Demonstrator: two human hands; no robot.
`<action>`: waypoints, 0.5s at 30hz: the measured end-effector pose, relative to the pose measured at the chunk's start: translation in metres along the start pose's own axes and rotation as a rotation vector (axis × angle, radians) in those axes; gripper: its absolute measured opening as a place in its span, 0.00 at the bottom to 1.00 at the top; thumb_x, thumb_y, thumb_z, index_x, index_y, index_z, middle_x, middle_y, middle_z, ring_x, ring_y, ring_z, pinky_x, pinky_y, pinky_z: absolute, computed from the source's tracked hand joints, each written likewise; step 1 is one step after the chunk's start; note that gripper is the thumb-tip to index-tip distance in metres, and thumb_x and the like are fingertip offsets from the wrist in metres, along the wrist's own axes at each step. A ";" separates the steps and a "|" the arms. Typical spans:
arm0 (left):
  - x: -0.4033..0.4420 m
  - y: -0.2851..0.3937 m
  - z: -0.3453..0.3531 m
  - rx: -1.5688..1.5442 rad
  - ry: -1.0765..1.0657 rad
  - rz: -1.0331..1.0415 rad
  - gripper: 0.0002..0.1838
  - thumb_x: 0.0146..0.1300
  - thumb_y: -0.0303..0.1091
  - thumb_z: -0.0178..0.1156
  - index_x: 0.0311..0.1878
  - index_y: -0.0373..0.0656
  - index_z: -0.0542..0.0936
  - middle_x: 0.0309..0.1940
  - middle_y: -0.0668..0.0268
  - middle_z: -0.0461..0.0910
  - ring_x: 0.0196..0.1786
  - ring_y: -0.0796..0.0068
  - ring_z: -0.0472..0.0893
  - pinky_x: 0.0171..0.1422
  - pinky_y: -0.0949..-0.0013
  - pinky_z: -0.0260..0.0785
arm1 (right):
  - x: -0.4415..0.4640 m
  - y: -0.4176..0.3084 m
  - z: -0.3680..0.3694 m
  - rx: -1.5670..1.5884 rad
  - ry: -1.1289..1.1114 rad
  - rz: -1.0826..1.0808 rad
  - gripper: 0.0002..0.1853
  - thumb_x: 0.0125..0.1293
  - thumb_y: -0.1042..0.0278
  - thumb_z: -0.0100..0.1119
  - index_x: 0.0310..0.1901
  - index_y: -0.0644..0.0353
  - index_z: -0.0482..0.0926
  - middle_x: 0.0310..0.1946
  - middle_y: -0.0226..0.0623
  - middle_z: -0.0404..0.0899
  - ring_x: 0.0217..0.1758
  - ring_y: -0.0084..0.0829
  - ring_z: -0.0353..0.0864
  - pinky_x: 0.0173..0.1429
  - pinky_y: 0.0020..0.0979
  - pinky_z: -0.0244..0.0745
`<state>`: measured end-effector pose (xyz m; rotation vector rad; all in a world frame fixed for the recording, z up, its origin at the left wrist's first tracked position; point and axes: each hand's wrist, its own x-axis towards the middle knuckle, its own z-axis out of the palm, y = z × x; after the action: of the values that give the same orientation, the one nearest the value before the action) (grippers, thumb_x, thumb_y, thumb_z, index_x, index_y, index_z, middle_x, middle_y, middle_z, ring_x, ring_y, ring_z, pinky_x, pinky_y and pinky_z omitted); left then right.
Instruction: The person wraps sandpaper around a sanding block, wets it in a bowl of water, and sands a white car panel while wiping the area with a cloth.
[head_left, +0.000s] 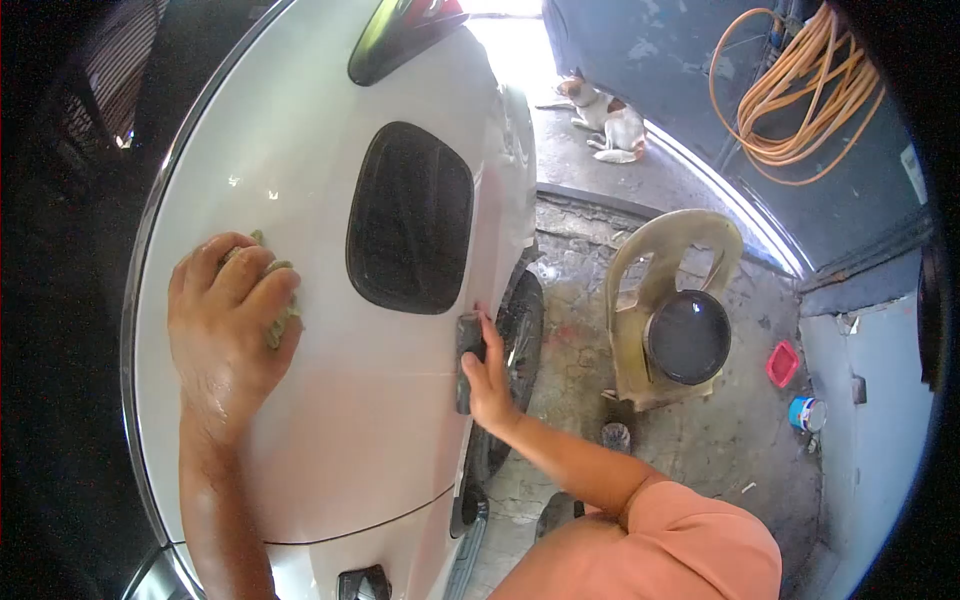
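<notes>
My left hand (228, 315) is curled in a grip, knuckles up, its wrist (213, 405) glistening, the forearm (225, 510) stretched forward. My right hand (489, 388) clasps between thumb and fingers (492, 338), that arm (580, 462) slanting leftward.

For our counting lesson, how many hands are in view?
2: left hand on the white car, gripping a greenish wad; right hand near the dark window, holding a dark block.

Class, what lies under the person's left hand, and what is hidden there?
Under the left hand, a greenish wad pokes out against the white car panel. The hand hides the rest of the wad and the panel directly beneath.
</notes>
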<state>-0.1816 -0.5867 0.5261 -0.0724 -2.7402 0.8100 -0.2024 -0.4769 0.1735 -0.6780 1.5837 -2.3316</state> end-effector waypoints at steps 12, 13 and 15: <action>0.001 -0.004 0.002 0.002 0.016 0.053 0.18 0.37 0.27 0.71 0.36 0.46 0.80 0.42 0.67 0.80 0.56 0.57 0.78 0.59 0.52 0.70 | 0.107 0.002 -0.019 0.032 0.170 0.227 0.33 0.79 0.62 0.45 0.79 0.64 0.50 0.77 0.51 0.57 0.80 0.41 0.56 0.81 0.37 0.50; 0.000 -0.005 0.003 -0.003 0.008 0.065 0.18 0.37 0.26 0.70 0.37 0.46 0.80 0.43 0.65 0.80 0.57 0.56 0.78 0.60 0.52 0.70 | 0.067 0.033 -0.008 0.064 0.137 0.207 0.34 0.78 0.62 0.44 0.80 0.66 0.48 0.80 0.52 0.50 0.84 0.43 0.47 0.84 0.39 0.42; -0.001 -0.007 0.005 -0.008 0.004 0.088 0.18 0.38 0.26 0.69 0.38 0.45 0.80 0.45 0.63 0.81 0.58 0.53 0.78 0.62 0.52 0.70 | -0.008 0.011 0.004 0.078 0.038 0.133 0.36 0.79 0.59 0.45 0.80 0.66 0.45 0.82 0.52 0.43 0.86 0.46 0.40 0.85 0.43 0.36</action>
<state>-0.1817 -0.5960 0.5254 -0.1971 -2.7529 0.8212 -0.1942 -0.4805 0.1629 -0.4982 1.4963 -2.3080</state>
